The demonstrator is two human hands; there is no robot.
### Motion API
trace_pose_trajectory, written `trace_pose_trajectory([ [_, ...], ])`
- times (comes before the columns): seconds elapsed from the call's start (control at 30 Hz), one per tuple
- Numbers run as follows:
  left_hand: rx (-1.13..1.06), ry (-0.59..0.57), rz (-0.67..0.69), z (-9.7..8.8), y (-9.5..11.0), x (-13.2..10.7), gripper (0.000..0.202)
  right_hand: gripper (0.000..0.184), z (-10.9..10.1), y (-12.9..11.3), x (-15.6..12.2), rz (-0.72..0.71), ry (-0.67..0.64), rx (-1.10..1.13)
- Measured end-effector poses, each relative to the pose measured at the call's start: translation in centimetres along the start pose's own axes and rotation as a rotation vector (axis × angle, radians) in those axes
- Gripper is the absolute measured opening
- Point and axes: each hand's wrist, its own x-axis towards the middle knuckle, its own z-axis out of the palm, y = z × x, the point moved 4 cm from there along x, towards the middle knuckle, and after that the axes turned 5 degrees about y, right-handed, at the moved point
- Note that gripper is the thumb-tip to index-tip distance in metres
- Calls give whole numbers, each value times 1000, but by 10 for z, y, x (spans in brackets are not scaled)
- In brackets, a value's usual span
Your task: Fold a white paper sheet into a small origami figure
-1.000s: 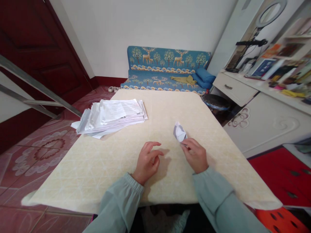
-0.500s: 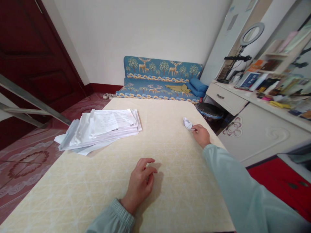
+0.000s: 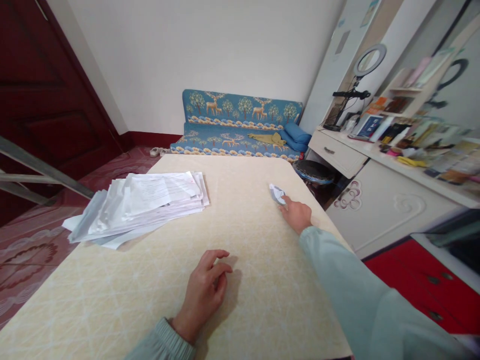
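Observation:
Resting on the table's near half, my left hand has its fingers loosely curved and apart, with nothing in them. My right hand reaches out to the right side of the table. Its index finger is extended and touches the near end of a small folded piece of white and grey paper. The thumb sits lower, apart from the index finger, and the other fingers are curled. A thick, uneven stack of white papers lies at the table's left, some sheets sticking out over the edge.
The pale patterned table fills the foreground. Beyond it stands a blue deer-print sofa. To the right are a black round stool and a white cabinet crowded with bottles and a ring light. Metal bars slant at left.
The view has turned slightly right. My right hand has gone from pinching the folded paper to touching it with an extended index finger. The left hand keeps its pose.

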Motion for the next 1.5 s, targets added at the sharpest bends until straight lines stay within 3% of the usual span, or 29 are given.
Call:
trace_pose_trajectory([
  [0.13,15,-11,-6,0,-1,-1,29,28,4,2,12,-8,-15,22],
  [0.43,22,-35,-21,2,-1,0,29,27,5,59,56,132,44,163],
  [0.6,27,-48,-50,2,-2,0,29,27,15,72,69,150,35,239],
  [0.93,54,-58,-21,4,-5,0,27,28,19,66,65,114,138,256],
  [1.17,63,-47,-10,4,-5,-1,27,34,15,59,53,-29,171,213],
  [1.37,62,-42,-18,4,-5,0,27,16,13,47,46,-153,180,210],
  [1.5,56,-35,-22,3,-5,-1,27,16,14,38,30,-172,221,207],
])
